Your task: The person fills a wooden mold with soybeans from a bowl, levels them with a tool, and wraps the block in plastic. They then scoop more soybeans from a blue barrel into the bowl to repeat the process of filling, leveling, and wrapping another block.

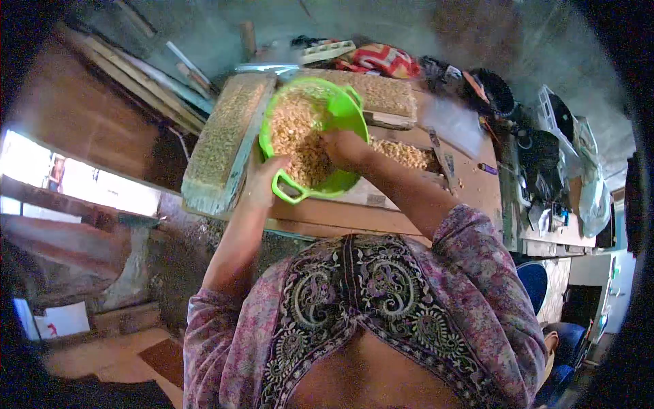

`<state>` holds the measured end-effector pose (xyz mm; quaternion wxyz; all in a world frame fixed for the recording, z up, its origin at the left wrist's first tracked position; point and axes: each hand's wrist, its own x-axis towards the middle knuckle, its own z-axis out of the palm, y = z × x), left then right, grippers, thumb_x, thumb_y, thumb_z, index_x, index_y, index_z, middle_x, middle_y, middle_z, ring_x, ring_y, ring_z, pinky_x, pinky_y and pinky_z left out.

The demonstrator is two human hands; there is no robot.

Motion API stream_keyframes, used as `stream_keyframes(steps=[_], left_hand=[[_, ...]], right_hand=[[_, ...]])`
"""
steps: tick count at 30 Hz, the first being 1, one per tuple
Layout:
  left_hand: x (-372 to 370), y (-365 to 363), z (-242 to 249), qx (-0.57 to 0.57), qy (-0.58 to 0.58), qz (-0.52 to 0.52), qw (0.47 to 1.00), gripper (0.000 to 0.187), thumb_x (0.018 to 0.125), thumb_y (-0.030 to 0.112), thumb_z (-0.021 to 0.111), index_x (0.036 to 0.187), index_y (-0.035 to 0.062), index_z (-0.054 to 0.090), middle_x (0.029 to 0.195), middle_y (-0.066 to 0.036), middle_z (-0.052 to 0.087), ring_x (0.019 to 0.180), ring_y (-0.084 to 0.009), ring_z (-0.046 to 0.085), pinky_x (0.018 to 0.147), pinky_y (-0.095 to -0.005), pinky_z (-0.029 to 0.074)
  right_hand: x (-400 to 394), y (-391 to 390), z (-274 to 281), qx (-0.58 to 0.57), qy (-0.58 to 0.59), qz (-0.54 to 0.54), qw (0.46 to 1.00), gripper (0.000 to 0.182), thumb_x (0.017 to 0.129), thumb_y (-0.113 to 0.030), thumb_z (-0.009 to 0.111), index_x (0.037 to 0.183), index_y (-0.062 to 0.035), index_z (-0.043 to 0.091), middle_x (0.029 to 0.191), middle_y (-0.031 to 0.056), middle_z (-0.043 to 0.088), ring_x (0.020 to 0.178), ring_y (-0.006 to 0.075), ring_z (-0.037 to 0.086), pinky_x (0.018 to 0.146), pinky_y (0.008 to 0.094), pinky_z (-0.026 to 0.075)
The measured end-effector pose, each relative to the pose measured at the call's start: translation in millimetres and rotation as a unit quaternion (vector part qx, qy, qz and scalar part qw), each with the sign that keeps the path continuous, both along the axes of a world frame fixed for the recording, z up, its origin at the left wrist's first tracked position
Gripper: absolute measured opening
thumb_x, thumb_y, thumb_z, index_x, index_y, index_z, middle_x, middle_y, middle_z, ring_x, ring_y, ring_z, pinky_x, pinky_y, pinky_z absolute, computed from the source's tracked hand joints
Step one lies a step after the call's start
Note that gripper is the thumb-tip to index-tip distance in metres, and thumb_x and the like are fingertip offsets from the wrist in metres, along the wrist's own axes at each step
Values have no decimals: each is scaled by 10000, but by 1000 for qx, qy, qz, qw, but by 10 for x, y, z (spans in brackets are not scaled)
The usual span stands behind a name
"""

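Observation:
A bright green plastic basin (264,140) with looped handles stands tilted on the table in front of me. Light brown, flake-like pieces (294,126) fill much of it; their exact kind is not clear. My left hand (268,178) grips the near left rim, beside the near handle. Inside the basin, my right hand (343,146) reaches down among the pieces at the right side. Its fingers are largely hidden there, so their grip does not show. More of the loose pieces (402,154) lie in a shallow heap on the table to the right of the basin.
A long slab covered in similar pieces (225,129) lies left of the basin, and another slab (385,94) behind it. A clear plastic sheet (455,126) and a purple marker-like item (486,168) rest at right. Red patterned cloth (385,61) sits at the back.

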<state>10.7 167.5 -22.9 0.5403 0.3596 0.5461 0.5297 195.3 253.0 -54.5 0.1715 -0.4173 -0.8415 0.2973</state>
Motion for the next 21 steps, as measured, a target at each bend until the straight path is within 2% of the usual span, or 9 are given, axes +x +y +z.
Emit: stream_keyframes(steps=[2,6,8,10,11,13,15,18,21], left_hand=[[-49,-100,5,-41,-125,63,989,689,594,113,643,1192,58,306,945,-116,499,817,-203,501,668,-326,437],[-267,-349,-295,52,-23,55,997,639,636,103,611,1194,103,298,1045,-123,454,919,-239,477,750,-377,432],[-484,-498,-516,70,98,17,993,587,661,118,589,1177,88,308,1049,-117,453,930,-239,474,758,-371,429],[-614,-636,-602,106,332,-41,936,491,712,148,544,1143,59,328,1057,-105,451,952,-238,467,773,-360,423],[-578,-727,-581,106,334,-40,936,491,712,148,544,1143,59,328,1057,-105,451,952,-238,467,773,-360,423],[-288,-889,-194,57,17,97,993,457,737,185,510,1138,48,343,1061,-110,457,943,-233,480,769,-358,426],[-337,-906,-157,40,25,83,995,458,741,194,502,1147,53,344,1057,-106,463,933,-228,491,766,-359,430],[-186,-830,12,54,-8,67,996,477,747,208,487,1175,65,333,1047,-94,475,900,-215,518,739,-353,449],[-170,-684,-21,34,-138,98,985,502,751,194,488,1199,72,297,1083,-96,452,938,-226,496,783,-377,432]], right_hand=[[-172,-224,176,82,-106,108,985,214,801,-164,381,854,-8,518,762,199,552,704,340,540,613,401,434],[-636,-497,70,-305,188,198,912,289,843,-286,395,850,-37,543,723,98,566,600,219,552,549,366,437],[-911,-621,-6,-458,188,19,869,293,859,-295,378,883,-56,546,753,58,569,631,169,555,582,339,453],[-1050,-697,116,-578,281,-76,762,285,862,-286,366,904,-63,541,777,69,575,663,170,568,616,334,471],[-1020,-754,233,-651,318,-112,680,278,852,-270,376,929,-54,533,817,84,584,695,179,582,649,354,487],[-1040,-666,117,-667,349,-81,654,275,849,-264,377,936,-57,534,843,91,587,706,192,585,654,371,489],[-931,-609,242,-717,386,-35,579,287,838,-265,387,976,-59,532,904,103,589,756,230,586,677,424,484],[-1018,-290,-9,-563,443,-80,693,290,816,-264,432,1040,-96,511,929,89,582,812,256,573,706,453,466],[-807,-153,422,-529,447,-116,711,276,820,-241,430,1032,-82,509,931,100,580,833,247,566,786,461,425]])
